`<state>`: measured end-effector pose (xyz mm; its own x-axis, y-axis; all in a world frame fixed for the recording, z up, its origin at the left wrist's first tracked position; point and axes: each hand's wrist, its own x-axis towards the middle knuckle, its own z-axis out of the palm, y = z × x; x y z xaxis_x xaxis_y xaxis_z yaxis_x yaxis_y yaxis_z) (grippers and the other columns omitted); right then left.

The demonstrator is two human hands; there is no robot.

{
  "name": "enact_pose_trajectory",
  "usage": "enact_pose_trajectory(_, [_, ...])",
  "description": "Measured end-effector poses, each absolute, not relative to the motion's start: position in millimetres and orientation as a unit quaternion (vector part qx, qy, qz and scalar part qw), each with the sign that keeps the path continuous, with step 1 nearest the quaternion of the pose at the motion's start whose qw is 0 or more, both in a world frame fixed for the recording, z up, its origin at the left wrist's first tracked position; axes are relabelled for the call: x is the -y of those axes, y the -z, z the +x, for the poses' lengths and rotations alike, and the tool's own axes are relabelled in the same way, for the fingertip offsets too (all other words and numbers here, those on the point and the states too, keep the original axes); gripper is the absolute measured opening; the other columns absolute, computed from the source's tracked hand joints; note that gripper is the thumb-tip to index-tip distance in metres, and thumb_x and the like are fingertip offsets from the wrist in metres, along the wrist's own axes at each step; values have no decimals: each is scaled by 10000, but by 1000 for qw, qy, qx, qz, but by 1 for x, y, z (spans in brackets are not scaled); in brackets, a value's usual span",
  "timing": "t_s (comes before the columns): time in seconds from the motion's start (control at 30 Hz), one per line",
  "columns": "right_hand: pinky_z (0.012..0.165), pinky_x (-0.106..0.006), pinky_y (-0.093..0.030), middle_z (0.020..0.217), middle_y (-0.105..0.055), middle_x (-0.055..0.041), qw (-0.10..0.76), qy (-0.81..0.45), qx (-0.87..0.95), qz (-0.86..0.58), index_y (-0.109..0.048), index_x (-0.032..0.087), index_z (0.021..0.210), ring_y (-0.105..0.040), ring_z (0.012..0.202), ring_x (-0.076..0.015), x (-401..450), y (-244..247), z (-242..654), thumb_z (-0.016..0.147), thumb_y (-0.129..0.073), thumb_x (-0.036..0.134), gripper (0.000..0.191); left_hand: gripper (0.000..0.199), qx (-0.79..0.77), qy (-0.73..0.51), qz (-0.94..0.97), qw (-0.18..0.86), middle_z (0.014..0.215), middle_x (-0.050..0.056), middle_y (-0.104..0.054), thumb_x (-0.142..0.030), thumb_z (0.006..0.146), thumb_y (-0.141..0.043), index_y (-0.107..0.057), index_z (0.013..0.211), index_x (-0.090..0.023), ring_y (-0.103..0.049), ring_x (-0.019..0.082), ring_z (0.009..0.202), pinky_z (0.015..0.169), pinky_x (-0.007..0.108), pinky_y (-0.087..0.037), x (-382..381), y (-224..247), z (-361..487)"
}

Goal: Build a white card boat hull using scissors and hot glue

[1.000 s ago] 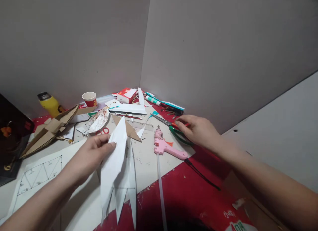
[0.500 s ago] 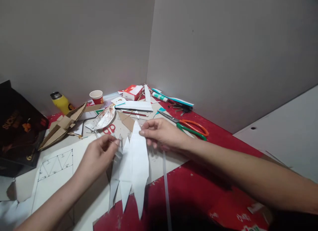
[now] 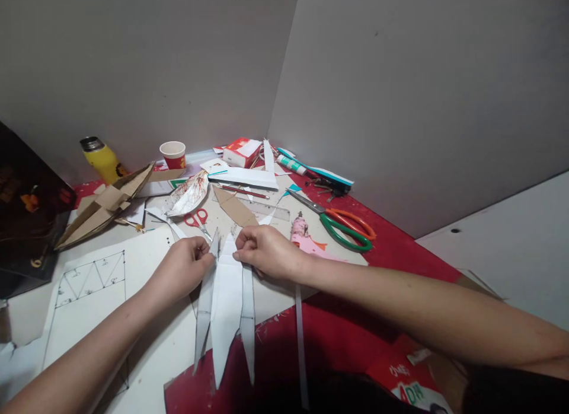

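A white folded paper piece (image 3: 226, 307) with long pointed strips stands out over the near edge of the work area, its points facing me. My left hand (image 3: 189, 260) pinches its left strip near the upper end. With thumb and fingers, my right hand (image 3: 262, 251) grips the upper right part of the same paper. Just beyond my hands lie small red-handled scissors (image 3: 196, 217) and a brown cardboard piece (image 3: 233, 206). Behind my right wrist is a pink glue gun (image 3: 302, 233), partly covered by the arm.
Large scissors (image 3: 344, 227) with orange and green handles lie at right. A drawn sheet (image 3: 93, 319) covers the left side. Farther back are a yellow bottle (image 3: 101, 159), a paper cup (image 3: 173, 156), a cardboard boat shape (image 3: 106, 206) and a ruler (image 3: 271, 210). Grey walls meet behind.
The paper piece has been turned and its strips folded or shifted, so the wide one now sits in the middle. My right hand has moved left, nearer my left hand, uncovering the glue gun.
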<state>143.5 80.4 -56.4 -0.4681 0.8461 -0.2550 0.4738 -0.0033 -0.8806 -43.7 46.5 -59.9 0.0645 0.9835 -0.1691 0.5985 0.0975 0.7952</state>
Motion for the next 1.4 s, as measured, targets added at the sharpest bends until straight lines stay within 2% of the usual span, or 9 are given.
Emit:
enact_pose_trajectory(0.33, [486, -212, -311, 516, -532, 58, 147, -420, 740, -505, -545, 159, 645, -464, 444, -75, -88, 56, 140, 747, -649, 91, 161, 99, -631, -288, 532, 485, 482, -105, -373, -208, 708, -505, -462, 796, -225, -300, 93, 396, 392, 212, -202, -38, 58, -37])
enact_pose_trajectory(0.43, [500, -210, -330, 522, -532, 57, 148, -406, 750, -501, -542, 161, 647, -480, 467, -80, -88, 52, 139, 756, -638, 85, 164, 220, -622, -304, 518, 503, 556, -76, -505, -206, 711, -527, -518, 932, -205, -428, 114, 438, 420, 217, -291, -37, 60, -35])
enact_pose_trajectory(0.57, [531, -213, -351, 565, -565, 39, 152, -390, 763, -492, -551, 161, 668, -511, 523, -94, -89, 51, 139, 759, -643, 100, 143, 312, -572, -310, 508, 565, 766, 32, -690, -222, 702, -628, -642, 1002, -140, -631, 203, 665, 586, 282, -454, -36, 62, -34])
enact_pose_trajectory(0.7, [579, -230, -368, 666, -628, 6, 169, -317, 807, -469, -589, 158, 741, -548, 606, -120, -85, 49, 143, 778, -651, 155, 72, 340, -575, -315, 471, 590, 842, 49, -743, -251, 704, -700, -681, 1027, -144, -672, 228, 714, 669, 323, -502, -35, 58, -35])
enact_pose_trajectory(0.83, [617, -253, -400, 768, -660, -18, 290, -225, 814, -450, -614, 155, 900, -561, 654, -137, -81, 39, 156, 815, -637, 229, 114, 354, -563, -385, 435, 588, 873, 32, -757, -249, 692, -754, -674, 1026, -163, -687, 207, 755, 708, 297, -524, -36, 51, -37])
enact_pose_trajectory(0.93, [631, -261, -444, 810, -651, -35, 355, -296, 758, -460, -612, 146, 956, -575, 672, -139, -79, 32, 165, 832, -616, 277, 180, 309, -552, -418, 428, 581, 889, 24, -762, -254, 695, -772, -673, 976, -173, -689, 185, 748, 696, 272, -535, -36, 46, -37])
enact_pose_trajectory(1.13, [536, -258, -474, 687, -591, 8, 238, -617, 627, -411, -589, 160, 872, -566, 579, -133, -69, 37, 161, 844, -583, 333, 175, 350, -507, -452, 434, 592, 936, 30, -766, -241, 718, -764, -656, 1044, -172, -704, 193, 782, 758, 303, -549, -31, 43, -32])
enact_pose_trajectory(1.27, [684, -284, -502, 799, -659, -16, 293, -654, 595, -364, -603, 154, 880, -630, 748, -161, -66, 47, 150, 785, -623, 229, 122, 392, -505, -454, 440, 587, 943, 39, -767, -242, 725, -754, -642, 1092, -161, -706, 205, 798, 760, 318, -553, -27, 41, -26])
enact_pose_trajectory(1.4, [709, -313, -503, 804, -656, -20, 347, -625, 594, -369, -623, 150, 869, -626, 756, -174, -67, 53, 144, 789, -615, 275, 149, 369, -528, -439, 477, 549, 993, 46, -758, -268, 751, -729, -645, 1093, -155, -694, 199, 855, 779, 295, -541, -23, 36, -22])
